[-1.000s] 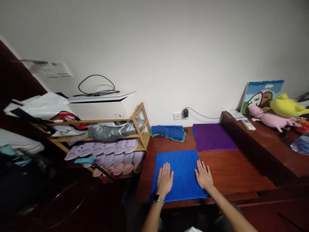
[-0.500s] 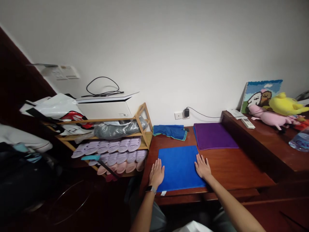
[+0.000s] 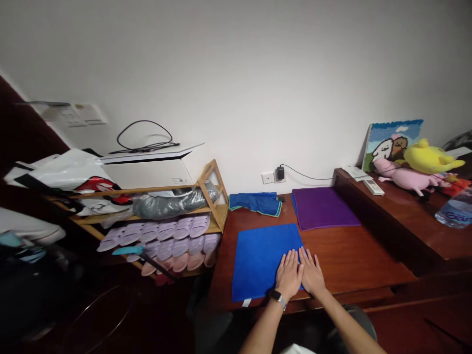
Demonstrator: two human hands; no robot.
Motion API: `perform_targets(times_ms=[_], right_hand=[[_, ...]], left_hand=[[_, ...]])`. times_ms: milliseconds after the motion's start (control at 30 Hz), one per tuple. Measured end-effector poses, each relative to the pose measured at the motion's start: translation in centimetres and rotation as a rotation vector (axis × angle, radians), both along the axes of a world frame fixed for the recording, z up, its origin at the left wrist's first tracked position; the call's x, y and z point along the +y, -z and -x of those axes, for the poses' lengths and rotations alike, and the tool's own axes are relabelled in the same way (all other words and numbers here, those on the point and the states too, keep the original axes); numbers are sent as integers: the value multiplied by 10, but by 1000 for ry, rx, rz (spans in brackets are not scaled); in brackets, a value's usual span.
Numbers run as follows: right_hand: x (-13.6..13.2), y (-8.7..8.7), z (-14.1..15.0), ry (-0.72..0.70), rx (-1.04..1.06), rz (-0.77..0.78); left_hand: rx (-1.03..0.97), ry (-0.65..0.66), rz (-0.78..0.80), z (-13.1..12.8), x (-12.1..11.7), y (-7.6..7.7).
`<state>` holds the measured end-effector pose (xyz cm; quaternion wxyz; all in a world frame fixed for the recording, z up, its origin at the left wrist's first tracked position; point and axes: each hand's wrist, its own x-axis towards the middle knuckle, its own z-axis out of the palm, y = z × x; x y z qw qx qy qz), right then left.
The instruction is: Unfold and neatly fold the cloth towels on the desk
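A bright blue cloth [image 3: 258,260] lies spread flat on the brown wooden table [image 3: 350,255], a small white tag at its near edge. My left hand [image 3: 289,275], with a watch on the wrist, rests palm down on the right part of this cloth, fingers stretched out. Right beside it, my right hand [image 3: 311,270] lies flat over the cloth's right edge, its fingers also extended. Neither hand grips anything. Behind them are a folded purple cloth [image 3: 326,207] and a crumpled dark blue cloth with green trim [image 3: 254,202].
To the left stands a wooden shoe rack [image 3: 220,219] with several lilac and pink slippers, a white box [image 3: 155,172] on top. A raised ledge [image 3: 401,216] on the right carries plush toys [image 3: 429,156], a remote [image 3: 373,187] and a bottle [image 3: 455,211]. A charger [image 3: 280,172] is plugged into the wall.
My left hand has slid from the cloth's left edge across to the right, beside my right hand. My right hand stays near the right edge. The view has shifted slightly.
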<state>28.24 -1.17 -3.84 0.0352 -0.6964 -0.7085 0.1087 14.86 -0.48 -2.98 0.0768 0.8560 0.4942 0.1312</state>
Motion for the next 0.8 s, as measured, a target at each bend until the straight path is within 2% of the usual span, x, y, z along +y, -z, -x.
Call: perform_targets(times_ms=[67, 133, 200, 333, 433, 533, 633, 733, 800], right_hand=[[1, -1, 0, 0, 6, 1], [2, -1, 1, 21, 25, -3], [1, -1, 2, 43, 42, -10], [0, -3, 3, 48, 45, -11], [0, -10, 2, 45, 32, 4], [-2, -16, 1, 41, 24, 20], [-15, -12, -2, 35, 32, -30], [-36, 3, -7, 16, 57, -128], [-47, 14, -9, 6, 67, -154]], left_hand=[[5, -24, 7, 1, 3, 1], [23, -68, -7, 24, 2, 5], [50, -168, -32, 65, -3, 12], [105, -449, -105, 161, -20, 29], [122, -501, -142, 206, -30, 36], [125, -479, -139, 218, -34, 33], [108, -483, -159, 212, -39, 26], [44, -450, -269, 196, -48, 18], [-4, -384, -321, 173, -54, 10]])
